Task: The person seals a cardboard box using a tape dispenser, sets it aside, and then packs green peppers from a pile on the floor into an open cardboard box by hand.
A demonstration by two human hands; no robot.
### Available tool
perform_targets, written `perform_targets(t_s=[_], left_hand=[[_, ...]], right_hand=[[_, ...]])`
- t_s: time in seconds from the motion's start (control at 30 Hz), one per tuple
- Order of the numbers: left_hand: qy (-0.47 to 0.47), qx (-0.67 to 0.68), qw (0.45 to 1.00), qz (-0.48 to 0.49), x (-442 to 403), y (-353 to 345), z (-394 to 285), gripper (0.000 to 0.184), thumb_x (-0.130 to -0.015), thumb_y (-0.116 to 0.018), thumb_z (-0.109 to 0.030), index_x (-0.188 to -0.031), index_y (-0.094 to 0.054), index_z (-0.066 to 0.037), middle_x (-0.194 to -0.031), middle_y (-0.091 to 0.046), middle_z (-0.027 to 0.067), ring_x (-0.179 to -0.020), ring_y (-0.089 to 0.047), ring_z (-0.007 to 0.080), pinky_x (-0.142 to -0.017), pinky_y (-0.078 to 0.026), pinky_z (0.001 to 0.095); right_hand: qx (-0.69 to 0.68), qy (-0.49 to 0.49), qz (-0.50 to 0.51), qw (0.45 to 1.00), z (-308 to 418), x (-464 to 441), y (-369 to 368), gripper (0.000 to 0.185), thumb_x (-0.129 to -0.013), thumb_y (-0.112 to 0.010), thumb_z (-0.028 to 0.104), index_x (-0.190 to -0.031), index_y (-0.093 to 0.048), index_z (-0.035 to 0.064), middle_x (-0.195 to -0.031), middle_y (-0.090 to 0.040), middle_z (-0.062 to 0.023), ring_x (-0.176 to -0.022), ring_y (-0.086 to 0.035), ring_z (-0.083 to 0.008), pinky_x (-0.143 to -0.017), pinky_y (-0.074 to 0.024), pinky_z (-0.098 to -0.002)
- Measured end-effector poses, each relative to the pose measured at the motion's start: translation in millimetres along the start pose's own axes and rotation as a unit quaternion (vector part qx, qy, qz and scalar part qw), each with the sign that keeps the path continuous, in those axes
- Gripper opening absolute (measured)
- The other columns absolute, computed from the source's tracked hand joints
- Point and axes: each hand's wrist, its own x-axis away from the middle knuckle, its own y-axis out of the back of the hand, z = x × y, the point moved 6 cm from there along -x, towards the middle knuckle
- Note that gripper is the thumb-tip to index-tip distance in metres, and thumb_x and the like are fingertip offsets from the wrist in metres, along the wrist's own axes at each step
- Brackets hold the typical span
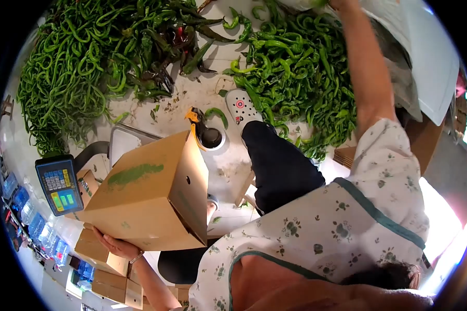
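Observation:
A brown cardboard box (140, 192) with a green smear on its side stands tilted in front of me. My left hand (122, 249) holds its lower left edge, fingers against the cardboard; the inside of the box is hidden. At the top edge of the view, my right hand (342, 4) is mostly cut off. It is near a white sack (394, 15), with a bit of green beside it; its fingers do not show. Below that outstretched arm lies a heap of green peppers (301, 67).
A larger heap of thin green peppers (67, 78) lies on the left, with dark reddish ones (179, 41) beside it. A digital scale display (59, 184) and its metal platform (124, 137) stand by the box. A tape dispenser (194, 116) sits near my shoe (238, 106). More boxes (109, 285) stand at lower left.

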Motion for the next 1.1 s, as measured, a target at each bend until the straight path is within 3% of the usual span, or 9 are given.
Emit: perform_targets(t_s=[0.13, 0.2, 0.27, 0.6, 0.73, 0.9, 1.0, 1.03, 1.1], left_hand=[[-0.008, -0.012, 1.000, -0.001, -1, 0, 1, 0.053, -0.097, -0.032, -0.038, -0.131, -0.041, 0.002, -0.136, -0.041, 0.0184, -0.124, -0.040, 0.0307, -0.104, -0.030, 0.0403], [-0.022, 0.029, 0.999, 0.007, -1, -2, 2, 0.054, -0.096, -0.032, -0.038, -0.132, -0.041, 0.002, -0.136, -0.041, 0.0182, -0.124, -0.040, 0.0306, -0.104, -0.030, 0.0409], [-0.017, 0.012, 1.000, 0.005, -1, -3, -3, 0.053, -0.097, -0.031, -0.038, -0.133, -0.041, 0.000, -0.138, -0.039, 0.0175, -0.125, -0.039, 0.0297, -0.104, -0.030, 0.0400], [0.006, -0.005, 1.000, 0.011, -5, 0, 8, 0.054, -0.097, -0.031, -0.038, -0.132, -0.040, 0.001, -0.136, -0.040, 0.0177, -0.122, -0.041, 0.0306, -0.103, -0.032, 0.0406], [-0.013, -0.029, 0.999, 0.006, -4, 4, 2, 0.053, -0.097, -0.030, -0.037, -0.132, -0.040, 0.002, -0.136, -0.040, 0.0179, -0.122, -0.042, 0.0306, -0.103, -0.032, 0.0406], [-0.002, 0.005, 1.000, 0.006, 4, -3, -6, 0.054, -0.096, -0.031, -0.040, -0.132, -0.042, -0.001, -0.137, -0.040, 0.0159, -0.125, -0.039, 0.0286, -0.104, -0.030, 0.0402], [0.009, 0.011, 1.000, 0.013, 2, -3, -2, 0.053, -0.097, -0.031, -0.038, -0.133, -0.040, 0.001, -0.138, -0.039, 0.0168, -0.124, -0.040, 0.0292, -0.103, -0.031, 0.0401], [0.011, -0.002, 1.000, 0.012, 2, -3, -6, 0.053, -0.097, -0.031, -0.036, -0.133, -0.039, 0.002, -0.138, -0.039, 0.0179, -0.124, -0.040, 0.0297, -0.103, -0.032, 0.0402], [0.010, -0.005, 1.000, 0.006, 3, -7, -4, 0.053, -0.097, -0.030, -0.034, -0.133, -0.037, 0.004, -0.138, -0.038, 0.0190, -0.124, -0.041, 0.0301, -0.103, -0.032, 0.0402]], right_hand=[[0.163, -0.059, 0.209, 0.962, -93, 68, -137, 0.023, -0.082, -0.063, 0.021, -0.101, -0.065, 0.0077, -0.088, -0.062, -0.0093, -0.074, -0.064, -0.0186, -0.063, -0.0509, -0.0355], [0.632, 0.184, 0.391, 0.643, -156, 71, -214, 0.026, -0.077, -0.063, 0.020, -0.097, -0.065, 0.0036, -0.088, -0.065, -0.0155, -0.078, -0.065, -0.0291, -0.066, -0.0529, -0.0391], [0.477, -0.002, 0.130, 0.869, -180, 84, -223, 0.013, -0.075, -0.059, 0.012, -0.079, -0.065, 0.0013, -0.087, -0.065, -0.0179, -0.084, -0.062, -0.0370, -0.071, -0.0519, -0.0442], [0.550, -0.125, 0.164, 0.809, -212, 113, -236, 0.051, -0.076, -0.068, 0.015, -0.117, -0.041, 0.0017, -0.123, -0.043, -0.0238, -0.084, -0.064, -0.0305, -0.064, -0.0546, -0.0357], [0.487, -0.090, 0.120, 0.861, -210, 114, -235, 0.042, -0.074, -0.066, 0.011, -0.110, -0.044, 0.0048, -0.097, -0.057, -0.0205, -0.079, -0.063, -0.0318, -0.062, -0.0529, -0.0386], [0.197, -0.203, 0.227, 0.932, -177, 82, -200, 0.044, -0.062, -0.075, 0.019, -0.102, -0.061, 0.0040, -0.096, -0.063, -0.0142, -0.070, -0.064, -0.0239, -0.066, -0.0528, -0.0366], [0.118, -0.145, 0.063, 0.980, -93, 16, -107, 0.026, -0.075, -0.069, 0.027, -0.092, -0.065, 0.0076, -0.076, -0.062, -0.0038, -0.058, -0.056, -0.0145, -0.054, -0.0426, -0.0321], [-0.054, 0.068, 0.044, 0.995, -97, -37, -78, 0.031, -0.083, -0.063, 0.032, -0.099, -0.065, 0.0054, -0.077, -0.058, -0.0057, -0.082, -0.061, -0.0188, -0.065, -0.0456, -0.0337], [-0.322, -0.030, -0.094, 0.942, -8, -34, -16, 0.021, -0.083, -0.062, 0.019, -0.067, -0.058, 0.0060, -0.054, -0.047, -0.0023, -0.047, -0.042, -0.0105, -0.047, -0.0364, -0.0234]])
